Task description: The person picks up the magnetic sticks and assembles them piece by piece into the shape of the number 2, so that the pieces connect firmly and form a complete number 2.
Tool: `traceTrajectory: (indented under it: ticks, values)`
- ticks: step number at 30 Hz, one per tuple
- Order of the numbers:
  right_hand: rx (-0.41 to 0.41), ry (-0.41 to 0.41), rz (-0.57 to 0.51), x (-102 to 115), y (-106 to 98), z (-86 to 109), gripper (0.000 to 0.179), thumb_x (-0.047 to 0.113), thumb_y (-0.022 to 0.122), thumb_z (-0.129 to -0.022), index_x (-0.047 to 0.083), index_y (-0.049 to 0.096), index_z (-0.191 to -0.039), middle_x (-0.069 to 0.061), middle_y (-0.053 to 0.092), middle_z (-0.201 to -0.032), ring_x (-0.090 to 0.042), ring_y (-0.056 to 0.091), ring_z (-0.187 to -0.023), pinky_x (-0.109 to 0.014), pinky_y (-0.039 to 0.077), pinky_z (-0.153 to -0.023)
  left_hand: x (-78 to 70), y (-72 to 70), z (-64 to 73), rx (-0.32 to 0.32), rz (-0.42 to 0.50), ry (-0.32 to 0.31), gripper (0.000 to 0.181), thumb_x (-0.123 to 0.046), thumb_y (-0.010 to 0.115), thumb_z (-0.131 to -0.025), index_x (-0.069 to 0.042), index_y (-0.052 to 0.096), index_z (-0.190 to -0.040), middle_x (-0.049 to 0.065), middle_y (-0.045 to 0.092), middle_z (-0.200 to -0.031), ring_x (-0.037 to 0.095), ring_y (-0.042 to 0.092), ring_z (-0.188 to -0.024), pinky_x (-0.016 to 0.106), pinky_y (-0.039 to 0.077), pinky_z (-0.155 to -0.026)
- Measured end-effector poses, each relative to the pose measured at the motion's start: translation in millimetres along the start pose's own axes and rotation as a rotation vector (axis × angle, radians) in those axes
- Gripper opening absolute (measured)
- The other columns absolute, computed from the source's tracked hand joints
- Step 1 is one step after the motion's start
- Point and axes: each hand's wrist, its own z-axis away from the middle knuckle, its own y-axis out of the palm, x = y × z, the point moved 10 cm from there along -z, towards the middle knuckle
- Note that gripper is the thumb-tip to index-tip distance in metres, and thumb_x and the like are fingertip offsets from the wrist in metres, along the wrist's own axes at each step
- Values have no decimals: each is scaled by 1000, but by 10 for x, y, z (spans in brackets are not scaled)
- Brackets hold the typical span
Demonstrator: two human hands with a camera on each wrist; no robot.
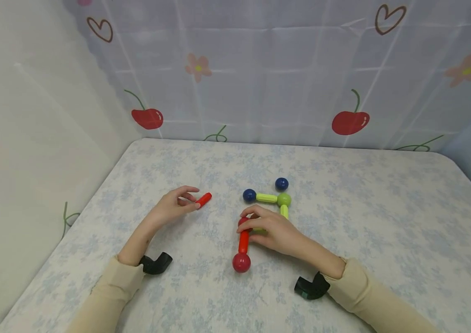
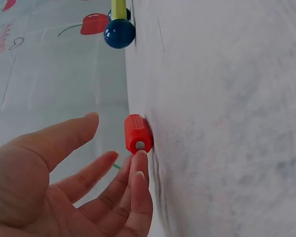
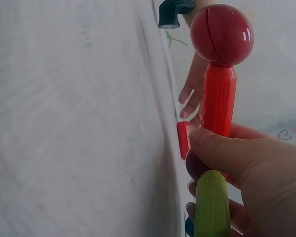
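A short red magnetic rod [image 1: 204,200] lies on the table, a metal dot on its end in the left wrist view. My left hand [image 1: 174,206] is beside it, fingers loosely bent, a fingertip touching or very near that end. My right hand [image 1: 274,231] grips another red rod [image 1: 243,243] where it meets a red ball [image 1: 243,224], partly covered by fingers. A second red ball [image 1: 241,262] caps the rod's near end. From the held joint extends a yellow-green rod [image 3: 212,202]. Another yellow-green rod [image 1: 284,211] runs from the green ball [image 1: 284,200] towards my right hand, which hides the corner.
Behind my right hand, a yellow-green rod [image 1: 266,198] links the green ball to a dark blue ball [image 1: 249,195]. A loose dark blue ball [image 1: 282,184] sits just beyond. Black wrist mounts [image 1: 156,263] stick out from both sleeves. A printed curtain [image 1: 260,69] hangs behind the table.
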Motion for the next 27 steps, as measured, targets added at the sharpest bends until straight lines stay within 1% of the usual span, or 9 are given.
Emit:
traceTrajectory:
  ticks: [4,7,9,12,15,18,22,24,27]
  values:
    - [5,8,4,-13,17,2,24,12,75,-81,20,70,-103,0,52,-118,-14,54,-101,-29,47,-81,26,53,-78,19,-128,7,48,-18,68,-87,-2,51,-129,15,57,-107,28,58,-92,38,48,-74]
    - [4,16,-2,-15,17,7,24,12,75,-81,20,70,-103,0,52,-119,-14,54,-101,-29,47,-80,11,78,-150,4,-236,20,42,-18,70,-85,-2,57,-121,13,57,-101,24,56,-83,38,46,-71]
    - [2,16,-6,-11,14,8,24,12,75,-81,20,70,-104,0,51,-119,-14,54,-101,-29,47,-80,-7,92,-190,-5,-278,30,35,-18,71,-84,-2,60,-113,11,58,-96,22,54,-78,37,45,-69]
    - [0,12,-5,-2,8,6,24,12,75,-81,19,70,-104,0,52,-119,-14,54,-101,-29,47,-80,-16,98,-213,-18,-298,22,23,-15,71,-84,-4,63,-102,7,59,-89,20,52,-74,35,44,-66]
    - [0,13,-3,1,8,7,24,12,75,-81,19,70,-103,0,52,-119,-14,54,-100,-29,47,-79,-6,97,-201,-23,-285,6,18,-14,70,-84,-4,64,-98,5,60,-85,20,52,-72,35,44,-65]
    - [1,18,2,-2,10,6,24,12,75,-81,19,70,-103,0,51,-119,-14,54,-100,-29,47,-79,16,73,-170,-37,-249,-6,17,-14,70,-85,-5,65,-97,5,61,-87,22,54,-76,36,45,-68]
    - [5,28,8,-12,13,9,24,12,75,-81,20,70,-103,1,51,-119,-14,54,-100,-30,47,-79,-9,76,-100,-30,-164,20,18,-17,71,-85,-7,67,-99,4,63,-92,22,58,-84,37,47,-73]
    - [5,28,9,-11,12,8,24,13,75,-81,20,70,-103,1,51,-118,-13,54,-100,-30,47,-79,-110,117,-34,-3,-107,65,18,-16,71,-85,-7,68,-100,3,63,-92,21,58,-83,37,47,-72]
    - [2,22,12,-8,11,3,23,13,75,-81,20,70,-103,1,51,-118,-13,54,-99,-29,47,-79,-346,227,97,56,-18,153,19,-14,72,-84,-7,69,-101,0,64,-90,18,57,-80,34,48,-67]
